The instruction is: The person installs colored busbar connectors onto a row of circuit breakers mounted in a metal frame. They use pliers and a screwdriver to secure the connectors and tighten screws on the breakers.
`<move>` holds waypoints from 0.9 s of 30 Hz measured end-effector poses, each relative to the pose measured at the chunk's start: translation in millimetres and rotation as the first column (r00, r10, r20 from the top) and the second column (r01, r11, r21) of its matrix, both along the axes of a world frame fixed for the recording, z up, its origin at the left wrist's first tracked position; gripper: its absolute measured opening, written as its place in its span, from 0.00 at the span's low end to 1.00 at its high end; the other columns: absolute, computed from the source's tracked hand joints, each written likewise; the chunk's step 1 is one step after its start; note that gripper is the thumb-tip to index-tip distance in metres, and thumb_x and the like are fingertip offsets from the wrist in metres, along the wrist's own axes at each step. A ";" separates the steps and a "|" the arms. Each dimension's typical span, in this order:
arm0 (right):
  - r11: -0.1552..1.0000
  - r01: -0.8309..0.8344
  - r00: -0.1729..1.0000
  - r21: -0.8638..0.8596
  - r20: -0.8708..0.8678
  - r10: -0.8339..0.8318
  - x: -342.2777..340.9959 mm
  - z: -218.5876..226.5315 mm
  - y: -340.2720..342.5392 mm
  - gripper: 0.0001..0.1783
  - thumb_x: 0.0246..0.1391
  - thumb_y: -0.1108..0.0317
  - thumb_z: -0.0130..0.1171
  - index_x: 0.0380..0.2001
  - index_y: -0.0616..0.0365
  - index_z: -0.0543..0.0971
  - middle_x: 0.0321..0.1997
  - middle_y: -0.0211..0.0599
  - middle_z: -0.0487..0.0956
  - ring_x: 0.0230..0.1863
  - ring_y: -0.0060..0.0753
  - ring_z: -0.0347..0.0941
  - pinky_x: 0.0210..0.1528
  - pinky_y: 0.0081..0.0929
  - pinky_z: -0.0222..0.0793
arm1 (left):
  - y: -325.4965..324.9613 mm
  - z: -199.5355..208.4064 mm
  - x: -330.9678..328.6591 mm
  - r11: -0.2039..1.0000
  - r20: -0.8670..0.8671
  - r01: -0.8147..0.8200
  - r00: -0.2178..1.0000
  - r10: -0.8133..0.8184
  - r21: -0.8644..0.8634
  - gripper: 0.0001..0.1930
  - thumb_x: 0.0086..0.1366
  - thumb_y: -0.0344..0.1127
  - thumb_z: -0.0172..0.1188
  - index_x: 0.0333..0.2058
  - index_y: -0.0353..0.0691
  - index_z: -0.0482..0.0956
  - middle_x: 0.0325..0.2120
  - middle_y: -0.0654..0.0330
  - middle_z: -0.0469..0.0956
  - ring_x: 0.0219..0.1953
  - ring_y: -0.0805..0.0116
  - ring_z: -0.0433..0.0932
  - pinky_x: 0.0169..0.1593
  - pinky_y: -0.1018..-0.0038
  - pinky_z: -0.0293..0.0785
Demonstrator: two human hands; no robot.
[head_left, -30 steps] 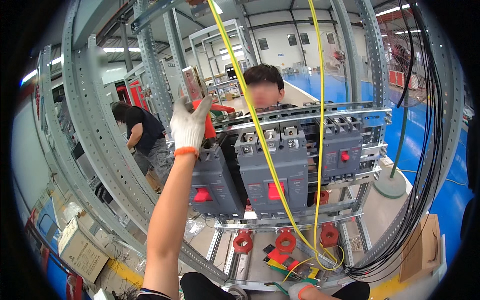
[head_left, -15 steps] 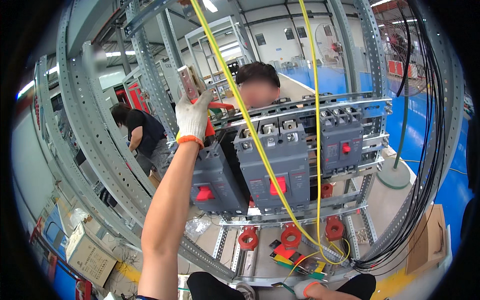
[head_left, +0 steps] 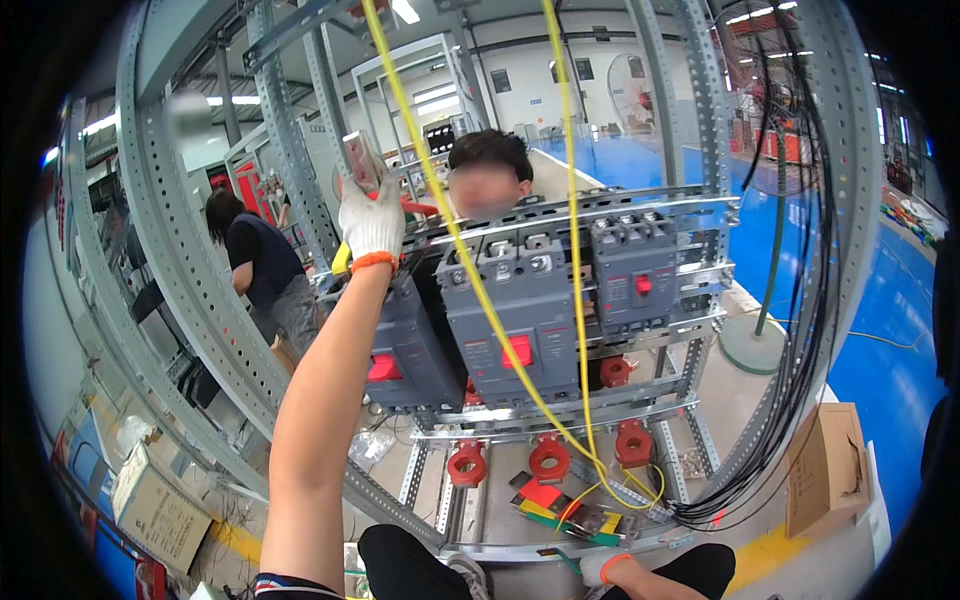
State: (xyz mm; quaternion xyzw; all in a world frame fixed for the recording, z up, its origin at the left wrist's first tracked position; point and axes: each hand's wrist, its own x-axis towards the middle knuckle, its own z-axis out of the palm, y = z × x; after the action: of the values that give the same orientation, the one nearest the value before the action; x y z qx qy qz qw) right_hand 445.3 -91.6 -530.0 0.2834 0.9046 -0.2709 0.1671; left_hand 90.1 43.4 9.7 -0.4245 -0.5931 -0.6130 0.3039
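Observation:
My left hand, in a white glove with an orange cuff, is raised at the top of the left circuit breaker. Its fingers close around a flat metal busbar with a bare, silvery end. A red strip extends right of the hand; a yellow piece shows below it. Low by my knee, my gloved right hand is partly cut off and its fingers are mostly hidden. A thin green-and-dark tool sticks out beside it. The middle breaker and smaller right breaker have red handles.
Two yellow wires hang across the breakers. Red rings line the lower rail, above coloured busbars. Black cables droop at right near a cardboard box. One person is behind the frame, another at left.
The view has swung a little right, so the frame and breakers sit further left. My left hand stays on the busbar above the left breaker. The green-and-dark tool by my right hand has tilted slightly.

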 end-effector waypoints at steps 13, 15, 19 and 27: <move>0.997 -0.068 0.987 -0.030 0.145 0.071 -11.0 -15.5 10.6 0.18 0.51 0.65 0.52 0.41 0.58 0.86 0.46 0.51 0.85 0.46 0.55 0.82 0.47 0.46 0.76 | -14.4 16.8 -6.1 0.820 0.232 0.570 0.805 -0.546 -0.049 0.17 0.58 0.35 0.70 0.42 0.28 0.82 0.32 0.57 0.84 0.31 0.71 0.80 0.39 0.73 0.75; 0.996 -0.080 0.987 -0.039 0.134 0.084 -23.7 -0.9 10.7 0.19 0.51 0.63 0.53 0.41 0.58 0.86 0.44 0.51 0.85 0.44 0.55 0.82 0.45 0.46 0.77 | -17.9 21.3 -21.7 0.764 0.294 0.634 0.758 -0.583 -0.119 0.16 0.58 0.35 0.70 0.39 0.28 0.83 0.30 0.58 0.83 0.30 0.71 0.80 0.37 0.73 0.75; 0.994 -0.077 0.988 -0.083 0.126 0.087 -42.6 3.7 13.1 0.20 0.53 0.64 0.51 0.42 0.61 0.86 0.47 0.54 0.85 0.47 0.56 0.82 0.48 0.46 0.77 | -14.5 27.3 -36.7 0.778 0.253 0.604 0.791 -0.558 -0.172 0.17 0.56 0.41 0.71 0.33 0.28 0.84 0.27 0.57 0.83 0.30 0.70 0.80 0.37 0.72 0.75; 0.997 -0.080 0.993 -0.021 0.081 0.081 -58.9 23.9 14.6 0.18 0.51 0.64 0.52 0.39 0.61 0.86 0.43 0.54 0.85 0.44 0.58 0.82 0.46 0.47 0.76 | -36.0 36.0 1.9 0.977 -0.008 0.004 1.000 -0.006 -0.214 0.24 0.53 0.55 0.66 0.32 0.35 0.87 0.26 0.46 0.84 0.33 0.49 0.86 0.43 0.61 0.79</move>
State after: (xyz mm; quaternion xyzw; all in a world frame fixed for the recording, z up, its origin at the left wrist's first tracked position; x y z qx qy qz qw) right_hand 386.4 -77.0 -506.1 0.2561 0.9053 -0.2602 0.2171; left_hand 92.0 7.3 45.7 -0.4587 -0.6532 -0.5446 0.2576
